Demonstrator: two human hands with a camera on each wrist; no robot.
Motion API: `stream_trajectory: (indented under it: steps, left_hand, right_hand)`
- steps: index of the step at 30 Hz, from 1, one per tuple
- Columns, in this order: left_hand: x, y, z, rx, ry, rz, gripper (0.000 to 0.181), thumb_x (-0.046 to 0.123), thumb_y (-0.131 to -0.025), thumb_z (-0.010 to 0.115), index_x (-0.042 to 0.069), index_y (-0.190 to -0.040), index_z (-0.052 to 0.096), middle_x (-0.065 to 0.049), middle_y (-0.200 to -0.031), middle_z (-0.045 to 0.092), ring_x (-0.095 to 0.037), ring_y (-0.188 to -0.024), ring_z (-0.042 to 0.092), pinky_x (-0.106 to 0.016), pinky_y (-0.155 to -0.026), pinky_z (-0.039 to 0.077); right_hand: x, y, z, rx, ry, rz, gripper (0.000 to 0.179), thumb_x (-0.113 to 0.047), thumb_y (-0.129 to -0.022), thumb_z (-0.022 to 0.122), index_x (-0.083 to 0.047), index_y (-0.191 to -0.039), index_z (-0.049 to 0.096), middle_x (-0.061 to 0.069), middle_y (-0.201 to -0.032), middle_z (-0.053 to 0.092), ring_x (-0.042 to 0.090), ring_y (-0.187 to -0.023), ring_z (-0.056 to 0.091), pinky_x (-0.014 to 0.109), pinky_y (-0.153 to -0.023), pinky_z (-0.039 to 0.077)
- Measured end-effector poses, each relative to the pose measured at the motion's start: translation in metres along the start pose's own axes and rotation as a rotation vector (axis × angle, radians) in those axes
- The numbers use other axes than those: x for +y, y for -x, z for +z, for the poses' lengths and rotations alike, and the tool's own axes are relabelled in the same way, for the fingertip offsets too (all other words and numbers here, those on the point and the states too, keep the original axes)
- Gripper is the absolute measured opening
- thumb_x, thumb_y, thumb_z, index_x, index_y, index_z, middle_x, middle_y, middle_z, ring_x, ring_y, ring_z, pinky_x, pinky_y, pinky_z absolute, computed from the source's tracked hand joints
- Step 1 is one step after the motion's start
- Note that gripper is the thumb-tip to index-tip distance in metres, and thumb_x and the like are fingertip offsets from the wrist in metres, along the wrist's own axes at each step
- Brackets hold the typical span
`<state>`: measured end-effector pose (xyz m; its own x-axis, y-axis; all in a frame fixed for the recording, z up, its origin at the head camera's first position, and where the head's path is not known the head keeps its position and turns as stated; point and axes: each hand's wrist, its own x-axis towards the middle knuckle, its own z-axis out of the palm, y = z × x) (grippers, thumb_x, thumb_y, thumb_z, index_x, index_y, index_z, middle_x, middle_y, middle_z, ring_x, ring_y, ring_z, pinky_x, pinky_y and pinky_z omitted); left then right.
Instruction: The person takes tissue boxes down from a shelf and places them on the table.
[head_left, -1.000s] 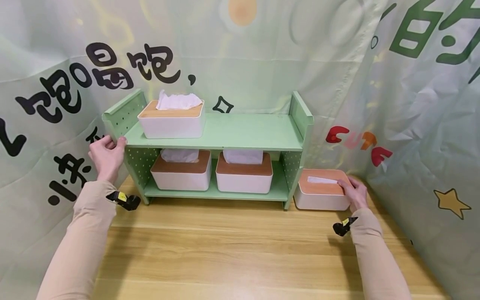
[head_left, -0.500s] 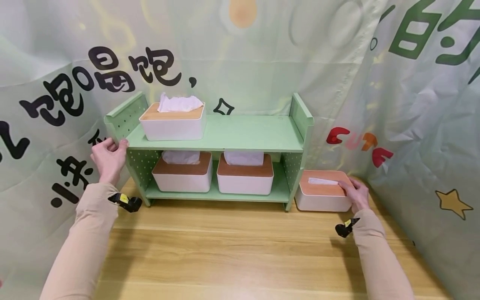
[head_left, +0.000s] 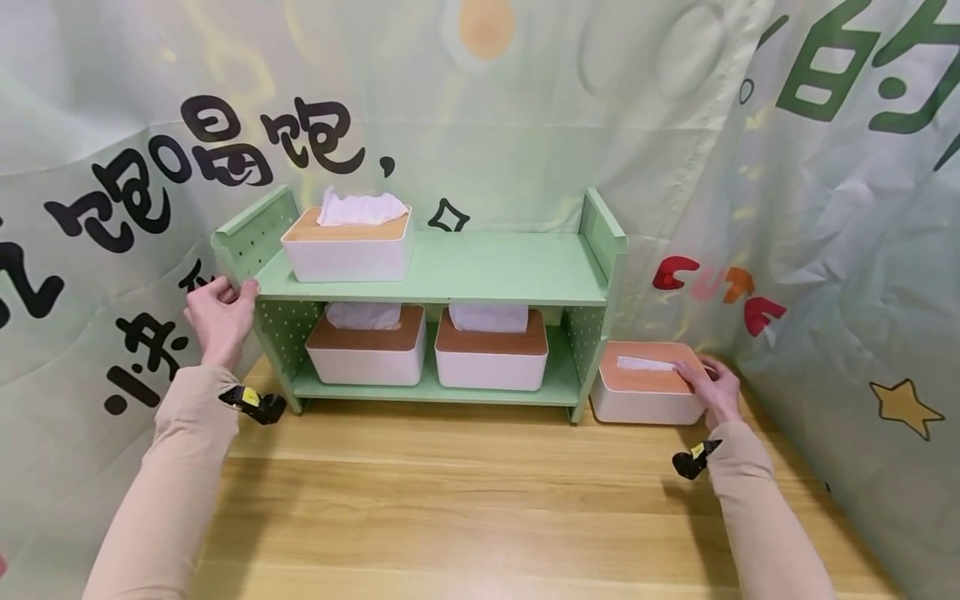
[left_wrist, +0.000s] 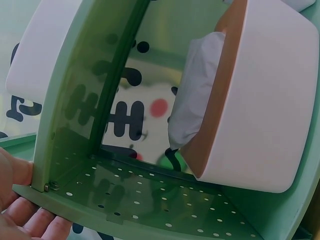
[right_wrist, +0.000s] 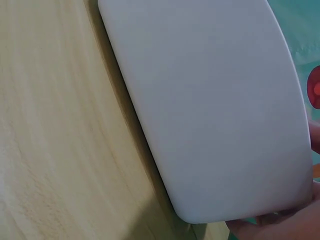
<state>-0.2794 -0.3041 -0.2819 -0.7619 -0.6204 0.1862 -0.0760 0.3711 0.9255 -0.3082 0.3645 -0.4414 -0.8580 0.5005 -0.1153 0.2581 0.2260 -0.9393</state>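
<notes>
My left hand [head_left: 221, 321] grips the left side of a two-tier green shelf [head_left: 495, 265] at its front edge. In the left wrist view the thumb [left_wrist: 20, 171] lies at the upper board's edge and the fingers wrap the perforated side panel [left_wrist: 145, 197]. On the table right of the shelf stands a white tissue box [head_left: 651, 407] with a wood-look lid and a tissue in its slot. My right hand [head_left: 716, 390] holds this box by its right end, fingers curled over the lid's edge. The right wrist view shows its white side wall [right_wrist: 210, 110] and part of the hand.
One tissue box [head_left: 348, 260] sits on the upper tier, at the left. Two more, a left box [head_left: 367, 367] and a right box [head_left: 491, 369], stand on the lower tier. A printed curtain [head_left: 847, 317] closes in the wooden table [head_left: 465, 492] behind and at both sides.
The head view has shifted very slightly. Both hands keep their holds, and the shelf and tissue boxes stay in place.
</notes>
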Motion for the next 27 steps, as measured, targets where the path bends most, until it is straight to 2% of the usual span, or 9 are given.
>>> stream_trajectory:
  steps: [4, 6, 9, 13, 16, 18, 23, 25, 27]
  left_hand:
    - [0.000, 0.000, 0.000, 0.010, 0.005, 0.005, 0.039, 0.032, -0.097, 0.062, 0.012, -0.130, 0.068, 0.022, -0.098, 0.074, -0.009, -0.130, 0.047, -0.019, -0.098, 0.042]
    - [-0.001, 0.000, 0.000, 0.010, 0.013, 0.011, 0.039, 0.032, -0.097, 0.062, 0.011, -0.129, 0.068, 0.025, -0.093, 0.072, -0.010, -0.132, 0.047, -0.022, -0.104, 0.040]
    - [-0.001, 0.001, -0.001, 0.006, 0.020, 0.018, 0.040, 0.031, -0.097, 0.061, 0.009, -0.130, 0.067, 0.016, -0.105, 0.075, -0.013, -0.138, 0.043, -0.026, -0.110, 0.038]
    - [-0.001, 0.002, -0.001, 0.009, 0.011, 0.011, 0.040, 0.032, -0.097, 0.061, 0.011, -0.130, 0.068, 0.018, -0.105, 0.074, -0.011, -0.133, 0.046, -0.021, -0.100, 0.044]
    - [-0.001, 0.001, 0.000, 0.012, 0.000, 0.006, 0.040, 0.032, -0.097, 0.062, 0.012, -0.130, 0.068, 0.019, -0.105, 0.074, -0.004, -0.117, 0.053, -0.015, -0.090, 0.044]
    - [-0.001, 0.001, 0.000, 0.013, -0.007, 0.004, 0.040, 0.033, -0.097, 0.062, 0.013, -0.131, 0.068, 0.008, -0.116, 0.074, -0.001, -0.108, 0.054, -0.013, -0.086, 0.044]
    - [-0.002, 0.001, 0.000, 0.012, -0.018, 0.008, 0.040, 0.033, -0.097, 0.061, 0.013, -0.131, 0.067, -0.005, -0.126, 0.069, -0.001, -0.112, 0.052, -0.012, -0.084, 0.043]
    - [-0.002, 0.001, 0.000, 0.008, -0.017, 0.010, 0.040, 0.033, -0.097, 0.061, 0.013, -0.131, 0.067, -0.004, -0.125, 0.070, -0.004, -0.116, 0.052, -0.012, -0.084, 0.043]
    - [-0.002, 0.001, 0.000, 0.006, -0.010, 0.013, 0.040, 0.033, -0.097, 0.061, 0.013, -0.131, 0.067, 0.008, -0.117, 0.074, -0.005, -0.119, 0.051, -0.012, -0.083, 0.044]
  right_hand:
    - [0.000, 0.002, 0.000, 0.023, -0.034, 0.018, 0.084, -0.043, -0.090, 0.070, -0.006, -0.156, 0.034, 0.013, -0.139, 0.046, 0.009, -0.106, 0.047, 0.017, -0.091, 0.041]
    - [-0.001, 0.004, 0.000, 0.035, -0.060, 0.021, 0.084, -0.042, -0.090, 0.070, -0.005, -0.156, 0.033, 0.016, -0.145, 0.043, 0.013, -0.111, 0.048, 0.020, -0.095, 0.043]
    - [-0.003, 0.009, 0.000, 0.041, -0.093, 0.022, 0.086, -0.042, -0.091, 0.069, -0.005, -0.158, 0.029, 0.022, -0.156, 0.034, 0.026, -0.130, 0.043, 0.030, -0.112, 0.040]
    - [-0.006, 0.016, 0.000, 0.030, -0.109, 0.006, 0.091, -0.045, -0.092, 0.066, -0.006, -0.160, 0.020, 0.022, -0.166, 0.019, 0.036, -0.150, 0.025, 0.045, -0.126, 0.025]
    - [-0.007, 0.021, -0.001, 0.038, -0.104, -0.012, 0.094, -0.049, -0.092, 0.065, -0.006, -0.161, 0.018, 0.022, -0.167, 0.017, 0.039, -0.152, 0.022, 0.050, -0.126, 0.022]
    - [-0.008, 0.024, 0.000, 0.054, -0.091, -0.013, 0.095, -0.052, -0.091, 0.065, -0.009, -0.161, 0.018, 0.020, -0.168, 0.018, 0.038, -0.152, 0.022, 0.050, -0.126, 0.022]
    - [-0.011, 0.028, 0.000, 0.139, -0.039, 0.008, 0.084, -0.058, -0.095, 0.052, -0.011, -0.160, 0.026, 0.017, -0.165, 0.027, 0.036, -0.150, 0.027, 0.050, -0.125, 0.023]
    - [-0.013, 0.028, 0.000, 0.175, -0.040, 0.017, 0.077, -0.056, -0.099, 0.045, -0.012, -0.159, 0.029, 0.017, -0.164, 0.031, 0.035, -0.149, 0.029, 0.049, -0.126, 0.023]
    - [-0.017, 0.028, 0.000, 0.198, -0.060, 0.027, 0.071, -0.053, -0.101, 0.040, -0.014, -0.159, 0.030, 0.014, -0.163, 0.033, 0.032, -0.150, 0.030, 0.046, -0.126, 0.022]
